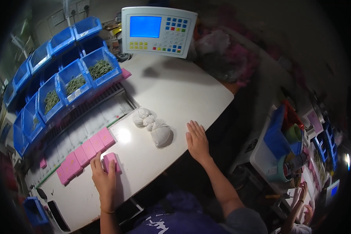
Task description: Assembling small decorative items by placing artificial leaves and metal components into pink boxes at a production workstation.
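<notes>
My left hand (104, 177) is over the near part of the white table, its thumb and fingers closed around a small pink block (112, 160). Just beyond it, a slanting row of similar pink blocks (82, 155) lies along the table's green-edged strip. My right hand (197, 142) rests at the table's right front edge with fingers stretched out and nothing held. Between the hands, farther back, lies a knotted off-white cloth bundle (160, 132) with two rounded ends.
Blue bins (68, 84) stand in tiers at the left, several holding small green pieces. A white keypad console (159, 31) with a blue screen stands at the back. A dark phone-like slab (58, 215) lies front left. Another person's hands (303, 191) show at a bench far right.
</notes>
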Demonstrator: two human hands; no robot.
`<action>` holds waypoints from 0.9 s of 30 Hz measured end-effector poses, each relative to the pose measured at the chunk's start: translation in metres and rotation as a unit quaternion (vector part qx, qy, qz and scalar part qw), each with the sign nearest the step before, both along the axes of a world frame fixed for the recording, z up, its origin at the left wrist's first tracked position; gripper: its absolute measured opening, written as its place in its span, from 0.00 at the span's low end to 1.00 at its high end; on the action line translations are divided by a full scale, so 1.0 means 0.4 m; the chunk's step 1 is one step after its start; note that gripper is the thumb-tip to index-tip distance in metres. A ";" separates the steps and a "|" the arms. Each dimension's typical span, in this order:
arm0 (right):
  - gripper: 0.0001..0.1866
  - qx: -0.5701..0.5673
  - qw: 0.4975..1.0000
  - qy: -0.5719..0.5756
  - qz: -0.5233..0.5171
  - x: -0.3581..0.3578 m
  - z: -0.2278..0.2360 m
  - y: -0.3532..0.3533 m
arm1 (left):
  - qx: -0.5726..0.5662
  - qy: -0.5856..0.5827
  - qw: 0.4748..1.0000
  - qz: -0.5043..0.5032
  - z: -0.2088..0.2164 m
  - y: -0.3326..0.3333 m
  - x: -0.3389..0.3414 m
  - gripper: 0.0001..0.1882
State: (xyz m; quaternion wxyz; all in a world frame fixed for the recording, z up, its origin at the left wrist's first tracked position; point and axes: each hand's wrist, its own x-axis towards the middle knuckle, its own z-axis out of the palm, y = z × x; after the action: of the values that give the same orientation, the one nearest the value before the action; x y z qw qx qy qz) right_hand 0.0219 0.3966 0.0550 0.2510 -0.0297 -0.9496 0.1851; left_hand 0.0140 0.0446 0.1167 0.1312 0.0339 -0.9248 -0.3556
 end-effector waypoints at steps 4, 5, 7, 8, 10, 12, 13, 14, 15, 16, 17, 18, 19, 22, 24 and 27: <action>0.22 -0.008 0.999 -0.021 0.037 0.062 0.014 -0.111 | 0.037 0.013 0.999 -0.003 -0.003 -0.068 0.093 0.22; 0.23 -0.006 0.998 -0.023 0.061 0.075 0.012 -0.150 | 0.055 0.036 0.998 -0.022 -0.030 -0.096 0.122 0.21; 0.24 -0.001 0.993 -0.037 0.108 0.111 0.029 -0.228 | 0.098 0.062 0.993 -0.035 -0.044 -0.134 0.173 0.17; 0.25 0.013 0.991 -0.043 0.128 0.127 0.033 -0.263 | 0.091 0.058 0.994 -0.011 -0.044 -0.146 0.192 0.17; 0.27 0.025 0.983 -0.055 0.176 0.147 0.042 -0.323 | 0.142 0.067 0.987 -0.029 -0.036 -0.166 0.219 0.15; 0.29 0.036 0.955 -0.081 0.284 0.159 0.064 -0.381 | 0.158 0.062 0.985 -0.016 -0.022 -0.186 0.231 0.13; 0.30 0.047 0.942 -0.078 0.323 0.162 0.069 -0.409 | 0.178 0.059 0.982 -0.003 -0.020 -0.197 0.238 0.12; 0.30 0.045 0.938 -0.079 0.336 0.161 0.069 -0.435 | 0.199 0.056 0.978 0.007 -0.015 -0.208 0.242 0.11; 0.30 0.048 0.920 -0.080 0.380 0.160 0.066 -0.458 | 0.198 0.064 0.978 0.022 -0.015 -0.220 0.245 0.10; 0.30 0.051 0.902 -0.081 0.422 0.160 0.065 -0.480 | 0.197 0.064 0.978 0.030 -0.013 -0.232 0.247 0.10; 0.25 0.045 0.890 -0.076 0.448 0.161 0.072 -0.502 | 0.200 0.069 0.977 0.037 -0.011 -0.243 0.248 0.09; 0.25 0.045 0.887 -0.079 0.453 0.160 0.064 -0.507 | 0.203 0.074 0.975 0.045 -0.009 -0.250 0.252 0.09; 0.23 0.040 0.863 -0.057 0.500 0.157 0.049 -0.506 | 0.204 0.071 0.975 0.049 -0.009 -0.256 0.254 0.09; 0.20 -0.007 0.840 -0.022 0.541 0.170 0.042 -0.519 | 0.216 0.079 0.972 0.041 -0.017 -0.269 0.256 0.07; 0.17 -0.031 0.837 0.019 0.547 0.166 0.028 -0.513 | 0.200 0.097 0.975 0.001 -0.029 -0.271 0.252 0.07; 0.16 -0.160 0.845 -0.018 0.510 0.174 0.029 -0.526 | 0.240 0.080 0.967 0.000 -0.036 -0.263 0.253 0.07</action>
State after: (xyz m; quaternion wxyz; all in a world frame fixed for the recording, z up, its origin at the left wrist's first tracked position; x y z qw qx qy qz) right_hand 0.0916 0.1860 0.0665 0.0960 0.4155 -0.7926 0.4359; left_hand 0.1152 -0.0606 0.1025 0.1929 0.0357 -0.7988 -0.5688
